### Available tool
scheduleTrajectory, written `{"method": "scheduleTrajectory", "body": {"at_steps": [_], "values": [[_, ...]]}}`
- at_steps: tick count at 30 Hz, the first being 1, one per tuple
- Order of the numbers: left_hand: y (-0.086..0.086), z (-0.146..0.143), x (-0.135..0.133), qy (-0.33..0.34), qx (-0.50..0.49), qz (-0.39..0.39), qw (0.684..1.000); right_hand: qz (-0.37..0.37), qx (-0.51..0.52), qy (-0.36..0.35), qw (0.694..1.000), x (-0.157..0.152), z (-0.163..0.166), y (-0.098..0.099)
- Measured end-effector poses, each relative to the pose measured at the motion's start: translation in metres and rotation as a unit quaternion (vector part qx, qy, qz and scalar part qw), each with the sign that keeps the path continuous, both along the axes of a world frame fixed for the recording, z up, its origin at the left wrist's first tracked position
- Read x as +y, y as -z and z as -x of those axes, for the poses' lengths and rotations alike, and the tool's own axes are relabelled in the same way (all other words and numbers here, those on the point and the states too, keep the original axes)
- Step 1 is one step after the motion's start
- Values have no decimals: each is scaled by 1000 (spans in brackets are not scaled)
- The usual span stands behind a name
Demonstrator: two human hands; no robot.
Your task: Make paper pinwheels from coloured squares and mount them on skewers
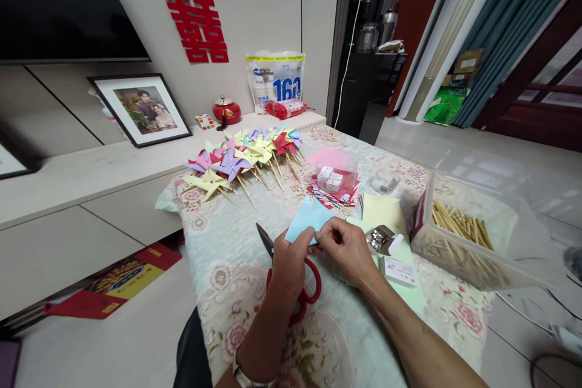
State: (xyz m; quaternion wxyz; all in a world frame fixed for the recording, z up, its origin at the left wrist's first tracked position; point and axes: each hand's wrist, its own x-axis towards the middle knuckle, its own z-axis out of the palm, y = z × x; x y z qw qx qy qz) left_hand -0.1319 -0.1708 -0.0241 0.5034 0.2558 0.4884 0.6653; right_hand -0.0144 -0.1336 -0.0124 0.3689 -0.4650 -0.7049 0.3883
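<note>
My left hand [287,267] and my right hand [349,250] both pinch a folded light blue paper sheet [305,218] just above the floral tablecloth [236,242]. Under my left hand lie red-handled scissors [304,291], their dark blades pointing away to the left. Near my right hand sit a small open box of metal pins [379,239] and a white card [399,270] on pale green and yellow paper sheets [382,208]. The fingers of both hands are closed on the blue paper.
Several finished paper pinwheels [240,160] on sticks lie at the table's far end. A clear tub with small white boxes [335,177] rests on coloured paper, with a glass dish [384,182] beside it. A clear box of wooden sticks [459,236] stands at the right. A framed photo [142,109] leans on the left shelf.
</note>
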Motion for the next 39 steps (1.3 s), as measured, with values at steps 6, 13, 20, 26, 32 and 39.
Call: {"method": "scheduleTrajectory", "body": {"at_steps": [6, 13, 20, 26, 32, 39], "values": [[11, 2, 2, -14, 45, 8, 999, -7, -8, 4, 1000, 0, 1, 0], [7, 3, 2, 0, 33, 12, 999, -11, -17, 6, 1000, -1, 2, 0], [0, 7, 2, -1, 18, 33, 999, -28, 18, 0, 999, -2, -2, -6], [-8, 17, -1, 73, 2, 72, 995, -10, 136, 77, 988, 14, -22, -15], [-4, 22, -4, 172, 42, 77, 981, 208, 224, -80, 949, 22, -32, -17], [-4, 23, -5, 193, 117, 99, 969, 282, 213, -159, 922, 14, -28, -24]]}}
